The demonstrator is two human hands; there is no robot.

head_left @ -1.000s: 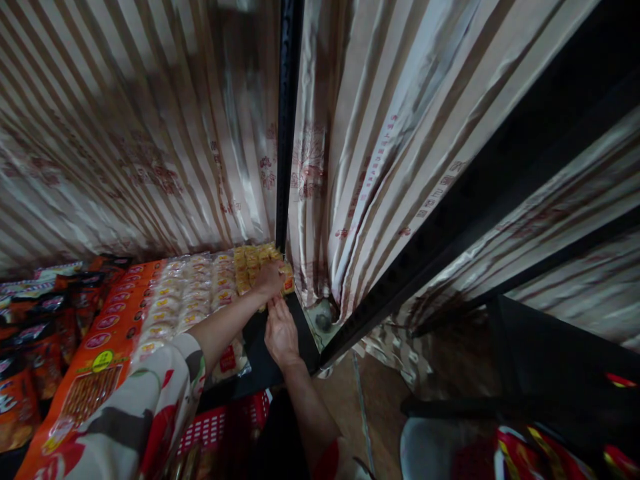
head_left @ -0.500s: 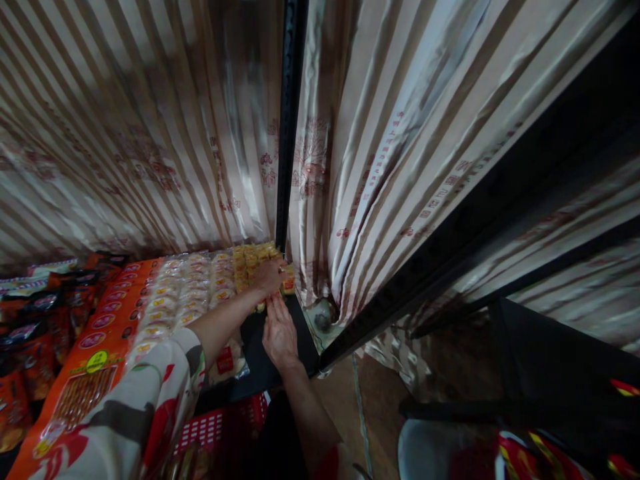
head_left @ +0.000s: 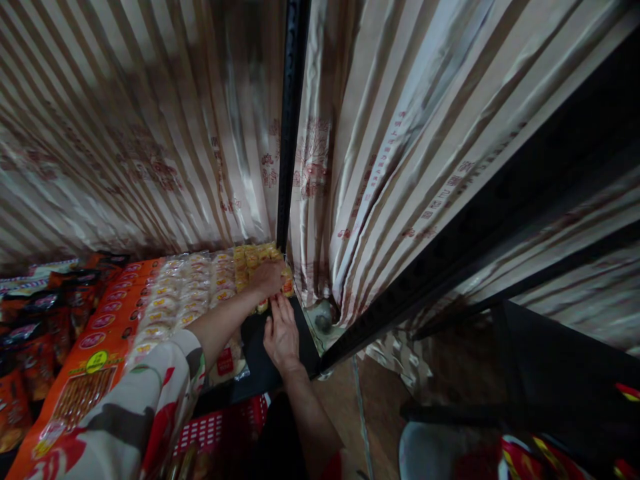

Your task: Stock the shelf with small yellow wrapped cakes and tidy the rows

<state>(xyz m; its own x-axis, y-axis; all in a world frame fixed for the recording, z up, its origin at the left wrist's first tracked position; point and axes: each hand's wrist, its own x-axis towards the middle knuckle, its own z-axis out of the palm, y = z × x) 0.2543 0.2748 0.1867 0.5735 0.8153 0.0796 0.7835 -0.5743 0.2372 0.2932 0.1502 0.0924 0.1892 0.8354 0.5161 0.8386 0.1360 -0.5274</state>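
Note:
My left hand [head_left: 269, 277] reaches across the black shelf [head_left: 260, 360] and rests, fingers curled, on a yellow snack pack [head_left: 255, 261] in the back right corner. My right hand [head_left: 281, 331] lies just below it with fingers stretched forward, its tips touching the near edge of the same yellow pack. Clear packs of pale round cakes [head_left: 187, 293] lie in rows to the left of the yellow ones.
Long orange packs [head_left: 95, 353] and dark red bags [head_left: 30, 333] fill the shelf's left side. A black upright post [head_left: 289, 133] stands at the corner, with striped curtain fabric [head_left: 400, 153] behind. A red basket [head_left: 225, 427] sits below the shelf edge.
Both hands stay at the yellow pack. My right hand has shifted slightly back and its fingers have spread a little. The view has barely moved.

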